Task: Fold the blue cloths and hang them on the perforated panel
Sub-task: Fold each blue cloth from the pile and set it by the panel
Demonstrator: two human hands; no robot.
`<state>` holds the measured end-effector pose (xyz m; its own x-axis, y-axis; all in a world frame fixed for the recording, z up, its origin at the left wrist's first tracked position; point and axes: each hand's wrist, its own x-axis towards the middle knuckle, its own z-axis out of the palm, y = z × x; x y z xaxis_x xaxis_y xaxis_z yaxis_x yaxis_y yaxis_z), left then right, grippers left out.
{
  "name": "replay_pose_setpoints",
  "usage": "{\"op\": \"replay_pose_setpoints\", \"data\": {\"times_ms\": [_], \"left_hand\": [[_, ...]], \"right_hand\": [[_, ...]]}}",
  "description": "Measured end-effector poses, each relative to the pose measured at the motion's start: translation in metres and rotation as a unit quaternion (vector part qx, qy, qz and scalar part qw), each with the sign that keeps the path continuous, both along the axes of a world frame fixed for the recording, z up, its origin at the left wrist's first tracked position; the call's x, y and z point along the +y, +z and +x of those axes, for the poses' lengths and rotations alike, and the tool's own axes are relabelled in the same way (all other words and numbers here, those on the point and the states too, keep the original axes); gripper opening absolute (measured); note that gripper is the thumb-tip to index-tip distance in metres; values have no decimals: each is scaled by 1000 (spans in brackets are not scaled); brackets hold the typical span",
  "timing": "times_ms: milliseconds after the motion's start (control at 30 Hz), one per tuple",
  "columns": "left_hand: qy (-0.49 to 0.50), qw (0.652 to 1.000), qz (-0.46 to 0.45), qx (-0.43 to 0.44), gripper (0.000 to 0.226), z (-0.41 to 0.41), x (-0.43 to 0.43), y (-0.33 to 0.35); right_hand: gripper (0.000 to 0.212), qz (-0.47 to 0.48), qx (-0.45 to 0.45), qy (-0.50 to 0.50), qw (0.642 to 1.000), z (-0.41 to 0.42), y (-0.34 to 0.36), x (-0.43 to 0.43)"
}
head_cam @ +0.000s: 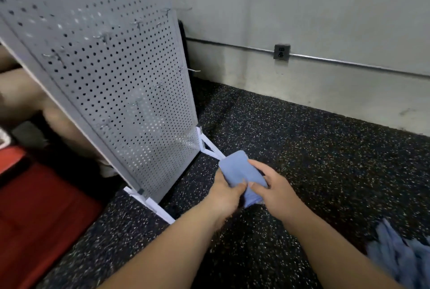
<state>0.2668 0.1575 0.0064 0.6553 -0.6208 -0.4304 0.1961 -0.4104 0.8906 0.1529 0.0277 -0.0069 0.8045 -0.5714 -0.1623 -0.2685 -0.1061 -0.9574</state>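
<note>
While both bare forearms are reaching in from the near edge of the head view, the left hand (224, 192) and the right hand (272, 186) are meeting close together on a folded blue cloth (239, 170), which is sitting at the centre of the scene. The left hand is pinching the cloth's near left edge with its thumb on top. The right hand is curling its fingers over the cloth's right side, its thumb pressing on the near end, almost touching the left thumb. The cloth is forming a neat, narrow rectangle, its far end pointing at the panel's base; whether it is touching the floor (302, 149) cannot be told. Just beyond it, to the left, the perforated panel (121, 74) is standing upright on white feet (210, 146), a tall grey sheet dotted with small holes. Thin metal hooks (189, 69) are sticking out of its face and right edge. At the near right corner, well apart from the hands, a loose pile of blue cloths (404, 253) is lying crumpled on the dark speckled floor. Along the far side a pale wall (325, 9) is carrying a dark outlet (281, 52) on a thin metal pipe (349, 63). At the near left, a blurred red object (41, 207) is filling the corner.
</note>
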Motion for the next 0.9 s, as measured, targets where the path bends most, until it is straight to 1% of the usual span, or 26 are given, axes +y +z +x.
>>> {"op": "replay_pose_setpoints", "data": {"times_ms": [67, 133, 200, 267, 333, 433, 500, 700, 900], "left_hand": [[-46, 994, 91, -29, 87, 18, 25, -22], [-94, 981, 165, -52, 110, 31, 51, -45], [-134, 965, 215, -69, 120, 45, 75, -72], [-142, 952, 259, -77, 119, 56, 93, -98], [-124, 949, 281, -73, 113, 65, 106, -115], [-102, 948, 287, -90, 90, 78, 115, -138], [-73, 954, 279, -76, 81, 84, 113, -153], [-9, 955, 294, -30, 71, 88, 115, -210], [16, 943, 333, -4, 77, 86, 122, -243]], "right_hand": [[57, 26, 32, 22, 999, 18, -22, 11], [56, 59, 61, 42, 995, 37, -46, 24], [56, 78, 83, 57, 992, 56, -74, 37], [57, 105, 97, 68, 987, 76, -104, 51], [57, 129, 112, 77, 982, 95, -133, 66], [56, 136, 119, 86, 980, 121, -173, 86], [56, 122, 121, 94, 981, 135, -196, 94], [61, 67, 163, 132, 975, 168, -243, 99], [63, 25, 200, 162, 966, 194, -279, 103]]}}
